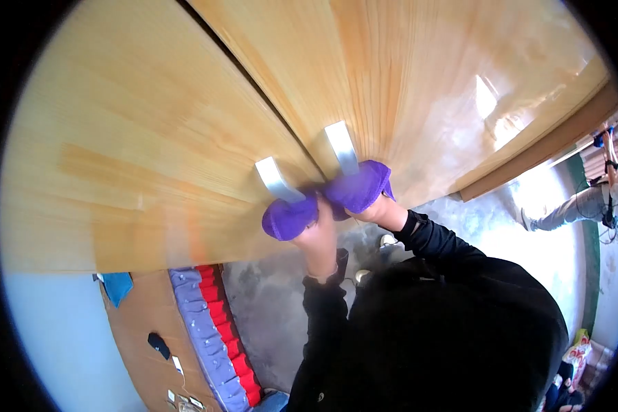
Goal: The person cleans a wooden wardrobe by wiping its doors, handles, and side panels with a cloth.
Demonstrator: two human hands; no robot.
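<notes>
Two silver handles, the left handle and the right handle, stand out from a pair of light wooden cabinet doors, one on each side of the dark gap. My left hand is closed on purple cloth at the lower end of the left handle. Similar purple cloth is gripped in my right hand round the lower end of the right handle. The cloth hides most of my fingers. Whether it is one piece or two, I cannot tell.
Below left lies a brown surface with a dark item, a white device with a cord, and blue and red ruffled fabric along its edge. A person's trouser leg is at the right on the grey floor.
</notes>
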